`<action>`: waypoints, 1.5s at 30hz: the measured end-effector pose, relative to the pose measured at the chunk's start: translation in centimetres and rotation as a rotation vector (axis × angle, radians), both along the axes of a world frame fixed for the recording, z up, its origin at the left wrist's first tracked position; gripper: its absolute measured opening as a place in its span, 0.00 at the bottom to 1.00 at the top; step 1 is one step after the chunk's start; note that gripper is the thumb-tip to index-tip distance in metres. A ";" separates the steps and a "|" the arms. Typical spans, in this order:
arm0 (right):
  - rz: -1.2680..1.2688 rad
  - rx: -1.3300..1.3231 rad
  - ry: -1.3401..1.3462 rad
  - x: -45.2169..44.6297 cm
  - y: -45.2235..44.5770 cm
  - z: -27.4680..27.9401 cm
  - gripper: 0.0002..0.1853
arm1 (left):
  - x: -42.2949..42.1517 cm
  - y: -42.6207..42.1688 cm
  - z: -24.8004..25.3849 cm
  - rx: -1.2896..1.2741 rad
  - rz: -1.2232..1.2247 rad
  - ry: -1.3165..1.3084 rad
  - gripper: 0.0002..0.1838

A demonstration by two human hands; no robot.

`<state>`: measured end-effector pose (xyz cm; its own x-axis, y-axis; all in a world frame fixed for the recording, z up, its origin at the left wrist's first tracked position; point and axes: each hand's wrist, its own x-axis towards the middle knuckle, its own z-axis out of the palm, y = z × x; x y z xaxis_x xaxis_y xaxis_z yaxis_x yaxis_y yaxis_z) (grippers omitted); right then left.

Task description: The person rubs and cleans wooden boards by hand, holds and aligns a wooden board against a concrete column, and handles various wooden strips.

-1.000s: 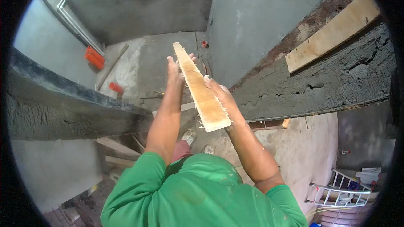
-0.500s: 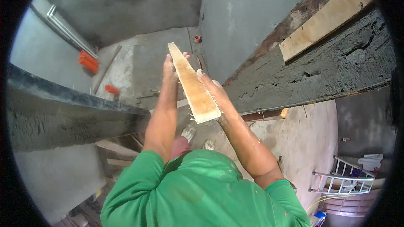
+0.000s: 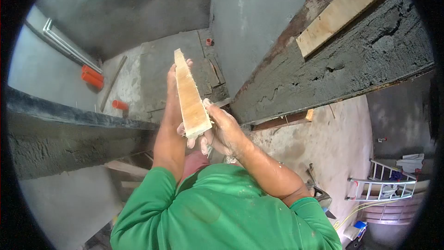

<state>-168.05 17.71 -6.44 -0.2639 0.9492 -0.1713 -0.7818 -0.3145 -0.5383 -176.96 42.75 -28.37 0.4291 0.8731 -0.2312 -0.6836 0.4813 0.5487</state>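
Observation:
A narrow wooden board (image 3: pixel 191 100) with splintery edges stretches away from me in front of my chest. My left hand (image 3: pixel 172 78) holds it toward the far end, fingertips showing past its right edge and the palm hidden beneath. Near the close end, my right hand (image 3: pixel 225 131) grips from below, with the thumb along the right edge and the fingers emerging under the end. A second board (image 3: pixel 344 13) lies against the rough wet mortar (image 3: pixel 337 67) on the raised ledge at right.
To the left runs another mortared ledge (image 3: pixel 78 141). Orange pipe pieces (image 3: pixel 92 78) and a long wooden strip (image 3: pixel 113 83) are beyond it. At lower right are an aluminium ladder (image 3: pixel 383 190) and a yellow cord (image 3: pixel 356 213). Grey plastered walls (image 3: pixel 263 14) rise ahead.
My right hand has slid toward the board's near end, and its fingers now show beneath. The board has shifted slightly left. The whole view has shifted a little.

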 end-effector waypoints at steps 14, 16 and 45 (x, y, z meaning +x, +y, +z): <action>-0.074 -0.108 -0.078 -0.6 -1.0 2.5 0.23 | -0.8 0.7 2.2 -0.098 -0.138 -0.283 0.24; -0.081 -0.094 -0.086 -0.9 -1.1 2.8 0.24 | -0.3 0.8 3.5 0.111 0.035 0.010 0.19; -0.290 0.196 -0.453 1.5 -2.3 7.0 0.41 | 3.0 -1.1 12.7 0.239 0.263 0.034 0.07</action>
